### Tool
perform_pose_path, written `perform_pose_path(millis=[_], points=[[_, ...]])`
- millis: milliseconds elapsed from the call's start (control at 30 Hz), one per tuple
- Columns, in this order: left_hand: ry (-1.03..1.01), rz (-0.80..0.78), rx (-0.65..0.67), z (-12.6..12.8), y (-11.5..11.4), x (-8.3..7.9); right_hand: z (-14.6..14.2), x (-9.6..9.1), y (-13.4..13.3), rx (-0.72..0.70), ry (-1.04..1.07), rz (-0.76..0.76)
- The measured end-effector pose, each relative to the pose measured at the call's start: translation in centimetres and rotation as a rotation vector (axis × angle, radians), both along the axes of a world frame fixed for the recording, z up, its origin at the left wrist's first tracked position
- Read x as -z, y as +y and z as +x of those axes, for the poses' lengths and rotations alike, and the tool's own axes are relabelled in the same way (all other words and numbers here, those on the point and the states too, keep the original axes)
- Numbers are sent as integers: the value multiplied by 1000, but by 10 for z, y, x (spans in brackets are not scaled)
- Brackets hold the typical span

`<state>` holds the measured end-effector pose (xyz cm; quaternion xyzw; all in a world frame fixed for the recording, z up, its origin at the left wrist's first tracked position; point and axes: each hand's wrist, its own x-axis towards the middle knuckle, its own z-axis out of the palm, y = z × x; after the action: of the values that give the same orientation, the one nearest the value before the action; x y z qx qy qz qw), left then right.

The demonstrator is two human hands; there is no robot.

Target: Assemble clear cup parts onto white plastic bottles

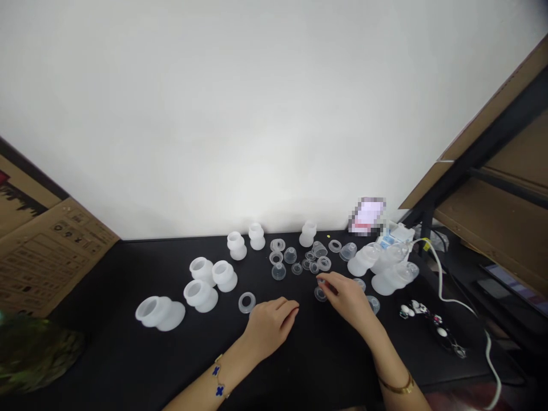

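Observation:
My left hand [270,324] is just above the black table, its fingers pressed together and curled, with nothing showing at the tips. Right beside it lies a translucent ring [247,302]. My right hand [349,297] pinches the top of a clear bottle nipple [320,293] near the table's middle. Beyond the hands are scattered more clear nipples [278,270] and rings [324,263]. Two clear domed pieces [373,304] are partly hidden behind my right wrist. White, waisted bottles [201,295] without tops stand to the left, several of them.
At the right, white bottles [363,260] with clear tops stand near a blue-and-white pack [396,235]. A white cable [440,279] runs past a keychain with charms [422,309]. A lit, blurred screen [368,216] leans at the wall. Cardboard [55,257] borders the left.

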<state>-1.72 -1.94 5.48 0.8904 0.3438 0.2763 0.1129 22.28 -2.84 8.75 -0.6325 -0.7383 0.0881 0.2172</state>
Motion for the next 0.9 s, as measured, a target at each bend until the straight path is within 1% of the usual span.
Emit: perform_pose_path(millis=[200, 367, 533, 767, 900], points=[[5, -17, -10, 0, -1, -3, -17, 6, -3, -138, 107, 17], [11, -9, -7, 1, -2, -3, -31, 2, -7, -201, 324, -34], [26, -16, 9, 2, -3, -1, -37, -1, -8, -170, 502, -100], [18, -7, 15, 1, -5, -2, -36, 2, -6, -70, 733, -165], [-2, 0, 5, 1, -5, -5, -35, 3, -4, -17, 883, -238]])
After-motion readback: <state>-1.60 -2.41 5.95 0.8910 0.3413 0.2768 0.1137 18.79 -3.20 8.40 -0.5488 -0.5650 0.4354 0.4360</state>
